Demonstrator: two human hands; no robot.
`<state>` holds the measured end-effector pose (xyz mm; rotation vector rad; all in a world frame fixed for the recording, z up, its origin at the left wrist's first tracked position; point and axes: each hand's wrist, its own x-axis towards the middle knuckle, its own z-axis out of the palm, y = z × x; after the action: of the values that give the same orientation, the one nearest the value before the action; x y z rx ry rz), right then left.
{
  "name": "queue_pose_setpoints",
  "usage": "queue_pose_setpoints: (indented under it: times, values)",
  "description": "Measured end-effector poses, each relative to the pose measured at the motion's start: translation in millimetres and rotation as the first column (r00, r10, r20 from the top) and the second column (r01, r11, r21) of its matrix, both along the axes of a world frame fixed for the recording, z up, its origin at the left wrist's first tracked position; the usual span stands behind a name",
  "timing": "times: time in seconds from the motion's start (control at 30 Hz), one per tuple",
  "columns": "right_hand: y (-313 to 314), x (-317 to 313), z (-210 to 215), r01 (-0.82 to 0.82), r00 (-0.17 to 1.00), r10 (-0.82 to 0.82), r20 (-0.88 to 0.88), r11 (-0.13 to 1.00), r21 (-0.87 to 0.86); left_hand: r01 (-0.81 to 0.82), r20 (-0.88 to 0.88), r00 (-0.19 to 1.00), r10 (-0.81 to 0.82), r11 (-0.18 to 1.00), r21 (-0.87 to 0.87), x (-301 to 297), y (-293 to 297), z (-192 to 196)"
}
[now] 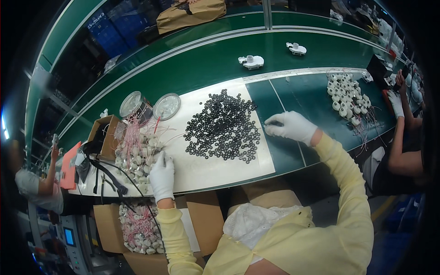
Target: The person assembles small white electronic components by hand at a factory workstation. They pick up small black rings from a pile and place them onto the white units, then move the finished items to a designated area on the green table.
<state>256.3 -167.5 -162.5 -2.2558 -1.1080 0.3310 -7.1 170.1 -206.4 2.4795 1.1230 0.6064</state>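
My left hand (162,179), in a white glove, is at the right edge of a heap of small white motor-like parts with pink wires (137,153). Its fingers are drawn together, and what they may hold is hidden. My right hand (295,127), also gloved, hovers right of a wide spread of small black rings (222,126) on a white sheet (229,173). Its thumb and fingers curl toward each other around a dark patch. I cannot make out whether that is a ring or the dark table behind.
An open tin (133,105) and its round lid (167,106) stand behind the wired parts, beside a cardboard box (107,133). Pliers (106,184) lie front left. White housings (251,62) rest on the green belt (206,71). More wired parts (346,96) lie right, near a co-worker's gloved hand (395,103).
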Motion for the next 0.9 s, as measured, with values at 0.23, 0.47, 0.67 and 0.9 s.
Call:
queue_pose_setpoints:
  times: [0.23,0.47,0.67,0.9]
  values:
    - [3.7,16.3,0.5,-0.115,0.968,0.125,0.218,0.992,-0.058,-0.001,-0.055,0.998,0.015,0.968,0.249,2.0,-12.1,-15.1]
    - [9.9,19.5,-4.5,-0.202,0.957,0.201,0.209,0.979,-0.017,-0.042,0.004,0.999,0.044,0.916,0.398,6.5,-17.0,-26.8]
    - [17.7,18.4,-11.4,-0.173,0.969,0.194,-0.152,0.975,0.142,-0.048,0.035,0.999,0.037,0.917,0.396,6.1,-20.3,-24.0]
    - [20.1,19.5,-19.8,-0.197,0.978,0.205,-0.045,0.971,0.133,-0.045,0.036,0.999,0.034,0.923,0.382,4.5,-20.8,-24.1]
